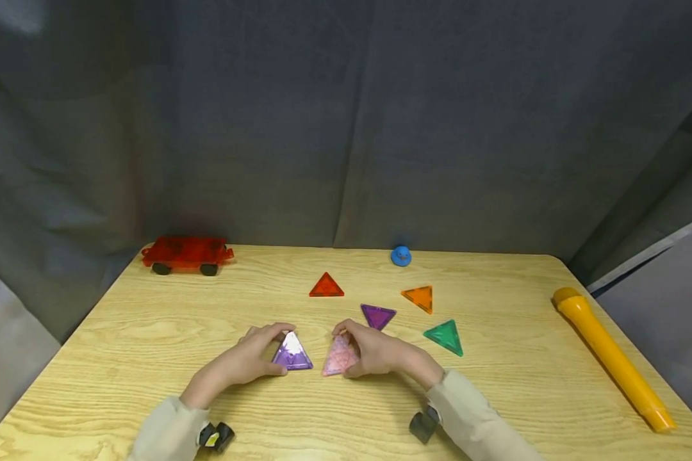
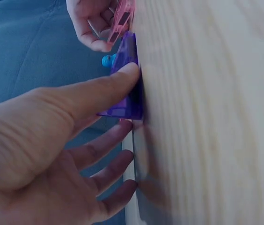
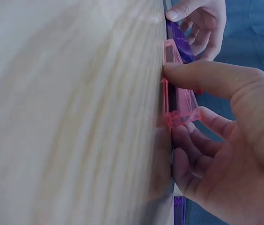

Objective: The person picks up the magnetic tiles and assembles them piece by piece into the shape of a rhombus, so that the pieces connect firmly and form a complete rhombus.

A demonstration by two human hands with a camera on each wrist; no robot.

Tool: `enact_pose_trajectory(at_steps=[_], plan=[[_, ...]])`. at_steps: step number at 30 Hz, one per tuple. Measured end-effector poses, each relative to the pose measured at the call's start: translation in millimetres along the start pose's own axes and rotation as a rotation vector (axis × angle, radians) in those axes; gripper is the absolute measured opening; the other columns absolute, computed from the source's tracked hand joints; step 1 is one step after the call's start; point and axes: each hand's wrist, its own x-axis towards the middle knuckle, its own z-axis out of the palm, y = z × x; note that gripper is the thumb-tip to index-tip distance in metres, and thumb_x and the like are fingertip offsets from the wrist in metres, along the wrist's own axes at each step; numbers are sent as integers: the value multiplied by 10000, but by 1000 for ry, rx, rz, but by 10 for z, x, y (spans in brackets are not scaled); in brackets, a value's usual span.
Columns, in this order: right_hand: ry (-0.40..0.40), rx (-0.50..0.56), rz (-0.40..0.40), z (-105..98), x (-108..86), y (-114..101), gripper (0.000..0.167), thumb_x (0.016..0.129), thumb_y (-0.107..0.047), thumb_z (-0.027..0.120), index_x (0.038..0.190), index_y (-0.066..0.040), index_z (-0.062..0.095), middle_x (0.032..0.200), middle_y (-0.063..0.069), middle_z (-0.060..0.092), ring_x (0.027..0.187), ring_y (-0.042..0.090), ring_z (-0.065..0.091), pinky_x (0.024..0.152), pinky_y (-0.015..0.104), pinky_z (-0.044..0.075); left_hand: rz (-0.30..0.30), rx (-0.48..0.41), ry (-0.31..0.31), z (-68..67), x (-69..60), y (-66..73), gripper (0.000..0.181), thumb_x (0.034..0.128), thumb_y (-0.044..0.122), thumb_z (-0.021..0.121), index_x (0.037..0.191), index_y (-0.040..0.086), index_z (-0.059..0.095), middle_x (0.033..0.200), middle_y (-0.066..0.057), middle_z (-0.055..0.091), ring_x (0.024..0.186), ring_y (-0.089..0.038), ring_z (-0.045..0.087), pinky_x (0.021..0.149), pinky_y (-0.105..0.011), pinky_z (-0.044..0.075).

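My left hand (image 1: pixel 248 360) pinches a purple triangular magnetic tile (image 1: pixel 295 361) between thumb and fingers, near the middle front of the table. Opposite it, my right hand (image 1: pixel 379 352) holds a pink triangular magnetic tile (image 1: pixel 336 361) by its edges. A small gap separates the two tiles in the head view. From the left wrist, the purple tile (image 2: pixel 120 112) looks tilted, with the thumb on its lower edge. In the right wrist view the pink tile (image 3: pixel 187 101) also leans up from the wood, its thumb-side edge close to the surface.
Beyond the hands lie loose triangular tiles: red (image 1: pixel 326 286), purple (image 1: pixel 377 315), orange (image 1: pixel 420 298) and green (image 1: pixel 446 336). A red wheeled base (image 1: pixel 187 252) stands back left, a blue toy duck (image 1: pixel 401 256) at the rear edge. A yellow stick (image 1: pixel 614 362) lies along the right.
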Motion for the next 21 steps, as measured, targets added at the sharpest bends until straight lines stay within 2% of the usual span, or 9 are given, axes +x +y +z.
enact_pose_trajectory(at_steps=[4, 9, 13, 21], plan=[[-10, 17, -9, 4, -7, -14, 637, 778, -79, 769, 1299, -103, 403, 1003, 36, 496, 814, 139, 452, 686, 250, 411, 29, -23, -34, 9, 7, 21, 649, 819, 120, 740, 1391, 61, 439, 1201, -156, 609, 1122, -355, 467, 972, -631, 310], [2, 30, -17, 10, -18, -16, 688, 789, -61, 758, 1351, -107, 365, 956, 18, 489, 699, 104, 432, 593, 217, 387, 65, -29, -74, 35, 15, 42, 657, 838, 95, 719, 1419, 79, 412, 1133, -109, 632, 1065, -308, 488, 926, -615, 343], [12, 35, -23, 13, -20, -11, 678, 790, -64, 764, 1345, -101, 377, 953, 11, 498, 681, 90, 432, 582, 210, 388, 99, -29, -81, 55, 11, 59, 688, 840, 76, 711, 1442, 86, 380, 1090, -69, 629, 1034, -273, 514, 914, -577, 364], [-2, 60, -63, -1, -14, 3, 651, 798, -63, 761, 1357, -80, 428, 971, 10, 525, 715, 99, 449, 610, 207, 405, 105, -56, -84, 83, 27, 40, 674, 848, 117, 710, 1438, 83, 386, 1130, -92, 624, 1075, -306, 517, 952, -598, 351]])
